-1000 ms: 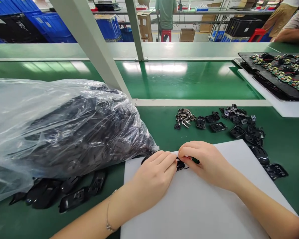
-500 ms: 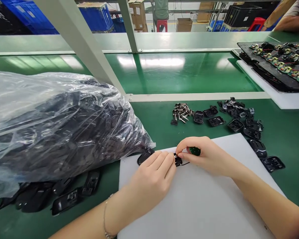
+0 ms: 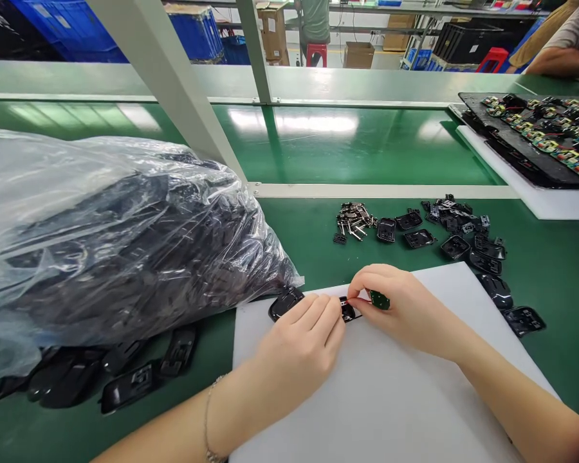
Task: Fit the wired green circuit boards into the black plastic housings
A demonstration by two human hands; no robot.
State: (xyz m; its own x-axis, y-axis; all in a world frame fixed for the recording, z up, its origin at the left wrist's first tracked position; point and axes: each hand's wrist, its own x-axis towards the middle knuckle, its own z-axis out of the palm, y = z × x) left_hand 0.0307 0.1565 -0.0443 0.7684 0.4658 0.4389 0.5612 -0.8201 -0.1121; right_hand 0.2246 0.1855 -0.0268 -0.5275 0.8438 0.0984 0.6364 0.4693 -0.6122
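Note:
My left hand (image 3: 307,337) presses its closed fingers on a small black plastic housing (image 3: 348,313) lying at the far part of the white board. Its fingers hide part of that housing. Just left of these fingers lies a glossy black shell (image 3: 285,304), partly covered by my hand. My right hand (image 3: 398,301) pinches a thin red wire (image 3: 351,300) at the housing's right side. A small green circuit board (image 3: 379,299) shows under the right hand's curled fingers. Whether the wire joins this board is hidden.
A large clear bag (image 3: 139,251) of black parts fills the left, with loose black covers (image 3: 132,386) below. Metal pins (image 3: 354,220), small black shells (image 3: 419,238) and black clips (image 3: 456,213) lie beyond. A tray (image 3: 545,128) of circuit boards stands far right. A frame post (image 3: 174,90) rises at left.
My right fingertips have drawn slightly right, away from the housing, and the red wire now shows at them. My left hand stays on the housing. The view has shifted a little.

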